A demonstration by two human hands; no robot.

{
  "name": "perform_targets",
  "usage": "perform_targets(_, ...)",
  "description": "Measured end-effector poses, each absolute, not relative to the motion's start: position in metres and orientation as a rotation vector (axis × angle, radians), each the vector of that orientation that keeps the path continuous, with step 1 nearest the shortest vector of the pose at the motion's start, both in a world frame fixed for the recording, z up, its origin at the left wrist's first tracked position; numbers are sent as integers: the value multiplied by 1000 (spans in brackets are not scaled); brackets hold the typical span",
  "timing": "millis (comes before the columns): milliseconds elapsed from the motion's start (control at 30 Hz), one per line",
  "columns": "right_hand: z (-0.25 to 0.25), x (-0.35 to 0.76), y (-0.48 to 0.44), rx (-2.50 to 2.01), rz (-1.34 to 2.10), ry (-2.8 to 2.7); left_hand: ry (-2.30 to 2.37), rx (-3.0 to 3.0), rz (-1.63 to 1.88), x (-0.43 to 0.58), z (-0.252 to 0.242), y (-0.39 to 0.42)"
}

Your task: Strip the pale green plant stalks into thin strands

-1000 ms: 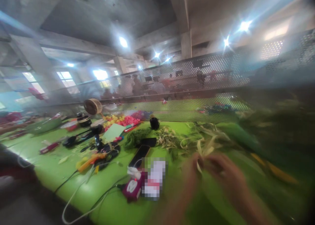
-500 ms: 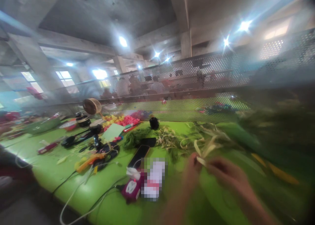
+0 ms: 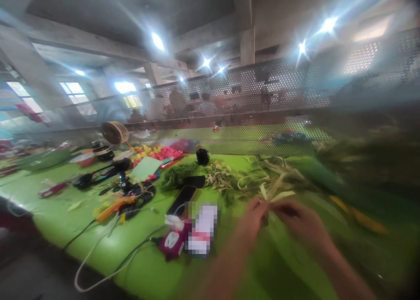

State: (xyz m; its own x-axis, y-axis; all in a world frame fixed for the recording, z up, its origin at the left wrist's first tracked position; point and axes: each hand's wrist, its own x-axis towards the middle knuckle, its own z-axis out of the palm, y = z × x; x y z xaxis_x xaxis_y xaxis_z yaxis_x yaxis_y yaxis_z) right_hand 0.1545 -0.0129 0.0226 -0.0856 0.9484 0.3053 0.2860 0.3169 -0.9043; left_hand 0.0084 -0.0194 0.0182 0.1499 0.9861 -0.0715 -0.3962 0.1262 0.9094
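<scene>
Phone [image 3: 181, 200] lies on table [image 3: 154, 271], left of hands [image 3: 297, 217]

On the table [image 3: 138, 265], a phone [image 3: 181, 200] is lying near a purple block [image 3: 173, 244], a glue gun [image 3: 114, 208] is resting to their left, a fan [image 3: 113, 132] is standing behind, and a black cup [image 3: 202, 157] is sitting before a screen [image 3: 229, 96].

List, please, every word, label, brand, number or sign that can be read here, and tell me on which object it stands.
No text can be read with certainty.
White patch on the purple object: dark marks, too blurred to read.
White rectangular item beside it: pixelated, unreadable.
Pale strips: no lettering visible.
</scene>
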Motion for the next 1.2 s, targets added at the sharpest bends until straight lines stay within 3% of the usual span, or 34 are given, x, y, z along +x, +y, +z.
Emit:
perform_targets(200, 8, 153, -11, -931, 441, -1901, 894, 865, 1213, 7, 6, -10)
perform_targets(367, 15, 152, -15, -965, 339, -1939, 874, 935, 1183, 9, 2, -7)
perform_targets(733, 34, 148, -26, -1380, 625, -1438, 913, 1458, 1211, 13, 16, -19)
perform_targets(1200, 26, 139, -27, -1279, 771, -1456, 1074, 1121, 1254, 12, 10, -15)
